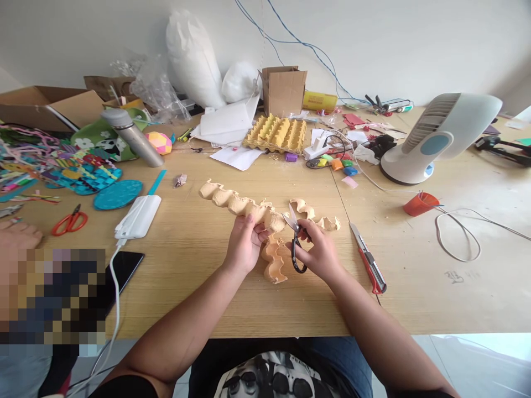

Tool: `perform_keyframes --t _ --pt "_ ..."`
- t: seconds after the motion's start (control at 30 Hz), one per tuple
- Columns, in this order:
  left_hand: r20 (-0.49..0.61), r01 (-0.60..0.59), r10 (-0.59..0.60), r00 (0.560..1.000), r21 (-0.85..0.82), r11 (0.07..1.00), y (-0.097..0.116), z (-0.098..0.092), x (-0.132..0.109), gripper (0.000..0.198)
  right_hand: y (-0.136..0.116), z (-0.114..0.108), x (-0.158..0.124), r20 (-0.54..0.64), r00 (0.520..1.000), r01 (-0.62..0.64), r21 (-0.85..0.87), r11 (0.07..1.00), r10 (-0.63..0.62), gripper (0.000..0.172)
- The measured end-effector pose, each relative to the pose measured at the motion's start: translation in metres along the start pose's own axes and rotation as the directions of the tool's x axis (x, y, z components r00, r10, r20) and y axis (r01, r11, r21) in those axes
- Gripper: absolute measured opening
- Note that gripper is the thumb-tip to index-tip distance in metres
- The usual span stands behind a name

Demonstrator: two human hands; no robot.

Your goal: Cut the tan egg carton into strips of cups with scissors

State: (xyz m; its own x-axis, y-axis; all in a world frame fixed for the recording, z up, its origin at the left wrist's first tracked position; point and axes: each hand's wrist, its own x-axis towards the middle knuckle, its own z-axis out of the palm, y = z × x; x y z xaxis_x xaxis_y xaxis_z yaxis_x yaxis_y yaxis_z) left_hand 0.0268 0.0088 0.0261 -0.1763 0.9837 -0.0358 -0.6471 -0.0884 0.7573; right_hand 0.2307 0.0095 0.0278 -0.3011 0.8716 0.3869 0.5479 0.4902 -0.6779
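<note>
A row of tan egg carton cups point(238, 204) is gripped near its right end by my left hand point(244, 243), tilted above the table. Black-handled scissors point(297, 260) are in my right hand point(319, 249), their blades parted beside the end cup of that row. Below my hands lies a cut strip of egg carton point(274, 265) with a wavy edge. Another wavy carton scrap point(302, 208) rests just behind the scissors, and a further piece point(329, 223) sits to its right.
A red utility knife point(369, 260) lies right of my hand. Farther back stand a yellow egg tray point(276, 134), a white fan point(440, 132) and a fallen orange cup point(421, 204). On the left are red scissors point(69, 221), a power bank point(139, 216), a phone point(126, 271) and another person's hand point(19, 237).
</note>
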Motion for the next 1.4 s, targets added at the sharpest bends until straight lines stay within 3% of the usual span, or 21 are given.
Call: perform_keyframes --t 0.3,1.07,1.4 --pt "0.093 -0.043 0.039 0.995 0.039 0.998 0.0020 0.0028 -0.0016 0.039 0.0020 0.0015 0.0000 0.015 1.000 -0.009 -0.011 1.000 0.009 0.035" --pt "0.089 -0.042 0.038 0.995 0.038 0.998 0.0004 0.0051 -0.0040 0.039 -0.0031 0.0007 -0.0022 -0.060 0.995 0.069 -0.104 0.992 -0.075 0.037" --pt "0.116 -0.015 0.010 0.993 0.042 0.999 -0.0002 0.0036 -0.0036 0.038 0.0008 0.0030 -0.0020 -0.046 0.998 0.029 -0.098 0.995 -0.033 0.038"
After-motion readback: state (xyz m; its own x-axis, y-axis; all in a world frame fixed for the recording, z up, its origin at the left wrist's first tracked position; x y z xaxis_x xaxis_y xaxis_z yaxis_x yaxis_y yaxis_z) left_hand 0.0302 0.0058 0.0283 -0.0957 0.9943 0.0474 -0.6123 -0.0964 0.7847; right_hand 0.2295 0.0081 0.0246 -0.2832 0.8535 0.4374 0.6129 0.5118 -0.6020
